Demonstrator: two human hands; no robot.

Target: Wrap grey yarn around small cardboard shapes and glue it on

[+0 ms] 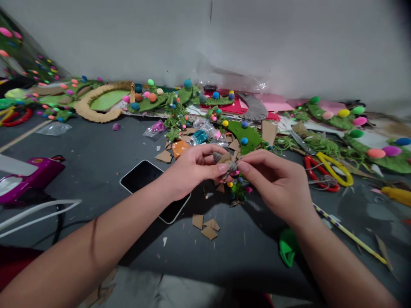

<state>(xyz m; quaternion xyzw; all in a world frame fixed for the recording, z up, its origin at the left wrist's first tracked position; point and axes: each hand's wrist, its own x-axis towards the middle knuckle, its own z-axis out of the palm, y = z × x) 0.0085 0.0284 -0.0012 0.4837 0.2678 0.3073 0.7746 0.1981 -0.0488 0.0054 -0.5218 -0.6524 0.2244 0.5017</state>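
Observation:
Over the middle of the table, my left hand [192,169] is closed on a small piece of cardboard [224,158] wrapped at its ends in grey yarn. My right hand [281,184] pinches at the right end of that piece, thumb against forefinger. Whatever lies between those fingertips, perhaps the yarn's end, is too small to make out. Just below both hands is a green yarn cluster [238,190] dotted with little coloured pompoms. A dark-screened phone [141,175] lies flat under my left forearm.
Cardboard scraps [209,232] lie near the front. On the right are scissors [334,169] with red and yellow handles, a striped stick [356,241] and a green piece [288,248]. A purple glue gun [35,179] sits left. Pompom-covered green crescents [334,117] line the wall.

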